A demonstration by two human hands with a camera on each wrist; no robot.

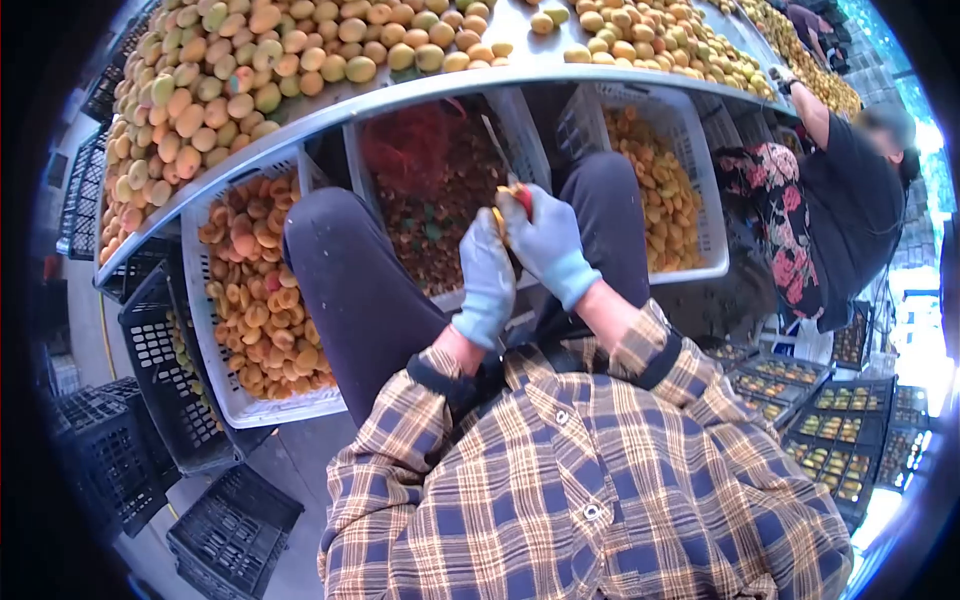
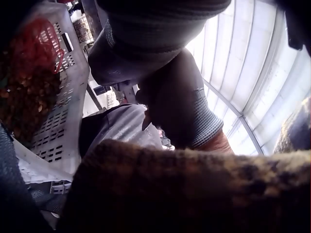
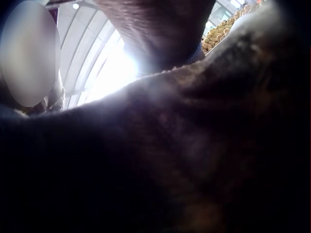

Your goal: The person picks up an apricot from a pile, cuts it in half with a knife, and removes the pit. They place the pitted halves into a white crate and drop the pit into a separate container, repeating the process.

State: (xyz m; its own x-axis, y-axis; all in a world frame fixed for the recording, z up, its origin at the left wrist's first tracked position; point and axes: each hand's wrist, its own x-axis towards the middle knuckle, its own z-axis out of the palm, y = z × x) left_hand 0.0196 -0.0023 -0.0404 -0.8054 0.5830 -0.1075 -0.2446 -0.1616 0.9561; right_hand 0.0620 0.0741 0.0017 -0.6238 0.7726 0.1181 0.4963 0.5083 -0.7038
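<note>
Both hands wear pale blue gloves and meet over the middle crate in the head view. The right hand (image 1: 548,240) grips a knife (image 1: 522,198) by its red handle, its thin blade pointing up and away. Close against it, the left hand (image 1: 487,268) pinches a yellow-orange apricot (image 1: 497,220), mostly hidden by the fingers. Below them, the middle crate (image 1: 535,135) holds brown pits and a red mesh bag (image 1: 405,145). In the left wrist view dark gloved shapes hide the fingertips; a sleeve (image 3: 146,145) fills most of the right wrist view.
Whole apricots (image 1: 330,40) are heaped on a metal-edged table (image 1: 400,92) ahead. White crates with apricot halves stand left (image 1: 240,408) and right (image 1: 712,230) of the knees. Black crates (image 1: 235,530) lie at left. Another person (image 1: 850,200) sits at right, near trays of fruit (image 1: 835,440).
</note>
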